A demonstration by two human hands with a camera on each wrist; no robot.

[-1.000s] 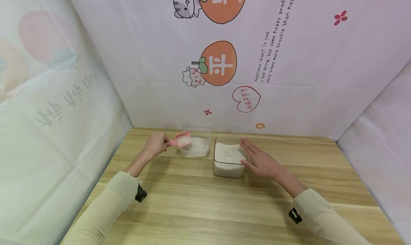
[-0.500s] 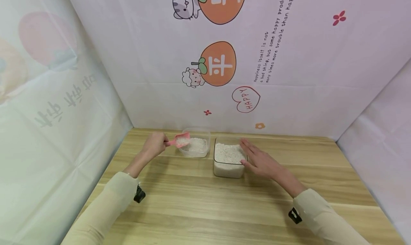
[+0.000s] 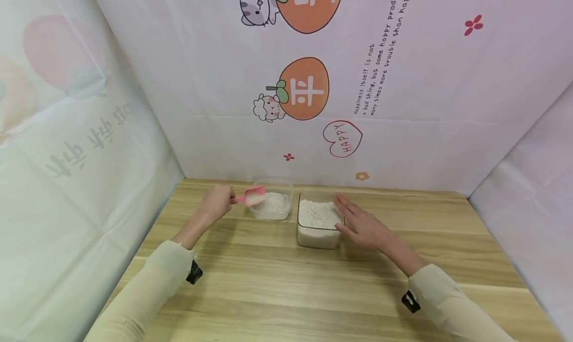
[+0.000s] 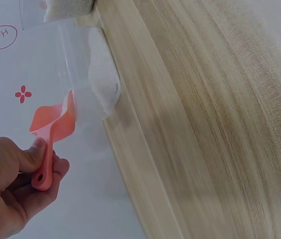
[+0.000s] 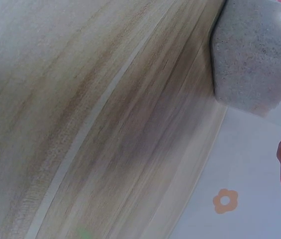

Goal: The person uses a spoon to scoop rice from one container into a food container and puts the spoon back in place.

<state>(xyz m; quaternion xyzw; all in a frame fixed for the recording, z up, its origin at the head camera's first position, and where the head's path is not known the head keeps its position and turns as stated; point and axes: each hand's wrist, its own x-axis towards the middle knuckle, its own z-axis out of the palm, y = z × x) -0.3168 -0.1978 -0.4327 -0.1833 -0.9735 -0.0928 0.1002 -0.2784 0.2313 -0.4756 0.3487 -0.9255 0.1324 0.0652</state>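
Note:
My left hand (image 3: 217, 202) pinches the handle of a small pink scoop (image 3: 254, 196), thumb on top and fingers curled beneath. White rice lies in the scoop, which is held over the left rim of a clear plastic container (image 3: 271, 215). Rice (image 4: 103, 72) covers the bottom of that container. To its right stands a larger clear container (image 3: 319, 238) with a dark rim, filled much higher with rice (image 5: 254, 55). My right hand (image 3: 362, 223) rests against this container's right side, fingers straight. Only part of that hand shows at the edge of the right wrist view.
Both containers stand on a wooden table (image 3: 286, 292) near its back edge. Behind them rises a white printed sheet (image 3: 224, 123), and similar sheets close off the left and right sides. Black wrist mounts (image 3: 194, 272) sit at both sleeves.
The scoop tilts slightly and shifts a touch left over the smaller container. Both hands otherwise keep their places, and the right stays against the larger container.

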